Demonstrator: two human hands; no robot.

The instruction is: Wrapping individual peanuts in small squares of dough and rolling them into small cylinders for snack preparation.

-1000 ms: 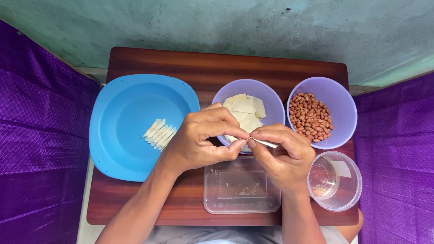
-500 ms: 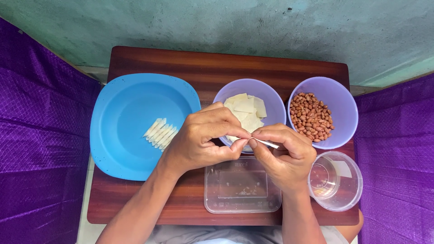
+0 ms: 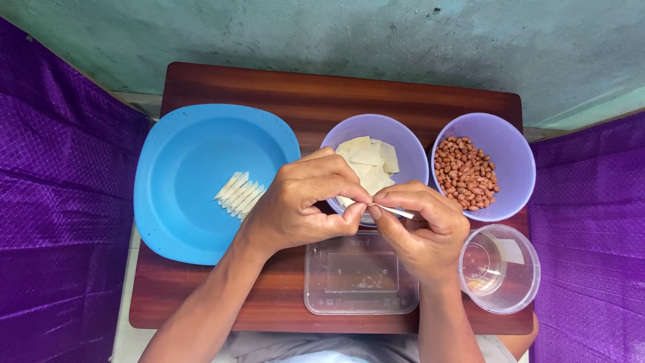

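My left hand (image 3: 306, 202) and my right hand (image 3: 423, 225) meet over the middle of the small wooden table (image 3: 316, 91). Together they pinch a thin pale wrapper roll (image 3: 396, 212) between fingertips, above a clear rectangular container (image 3: 359, 282). Behind my hands a lilac bowl (image 3: 396, 131) holds pale square wrapper sheets (image 3: 368, 165). To its right a second lilac bowl (image 3: 517, 158) holds peanuts (image 3: 465, 173). On the left a blue plate (image 3: 195, 154) carries several finished rolls (image 3: 239, 193) lying side by side.
A clear round cup (image 3: 500, 269) sits at the table's front right, beside my right hand. Purple cloth (image 3: 60, 202) lies on both sides of the table. A teal wall (image 3: 322, 30) stands behind it.
My fingers have shifted slightly along the thin roll. Bowls, plate and containers have not moved.
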